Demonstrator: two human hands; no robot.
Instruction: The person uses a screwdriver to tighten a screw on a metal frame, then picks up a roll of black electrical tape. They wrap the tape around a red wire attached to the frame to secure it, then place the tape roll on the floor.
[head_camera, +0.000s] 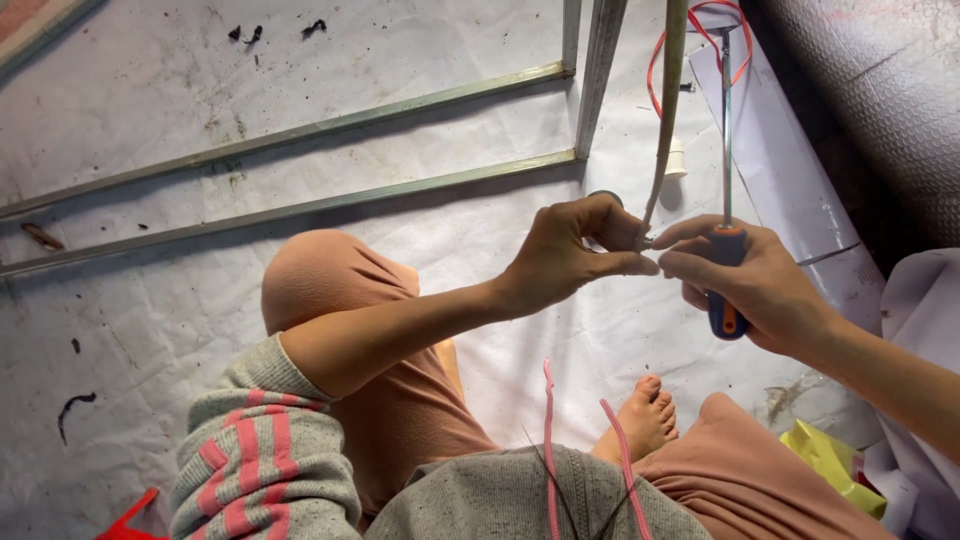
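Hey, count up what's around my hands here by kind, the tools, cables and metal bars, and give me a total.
Screwdriver, blue and orange handle, in the right hand: 1
Pale cable, end pinched by the left hand: 1
Red wire loop: 1
Metal bars on the white sheet: 4
Total: 7

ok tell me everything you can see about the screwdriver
The screwdriver has a blue handle with orange bands and a long, thin, bright metal shaft. It stands nearly upright in the picture, shaft running away from the person toward the top edge, where its tip lies near a red wire. The right hand wraps the handle in its palm, leaving the butt end sticking out below the fingers. Nothing else touches it; a pale cable runs alongside to its left.
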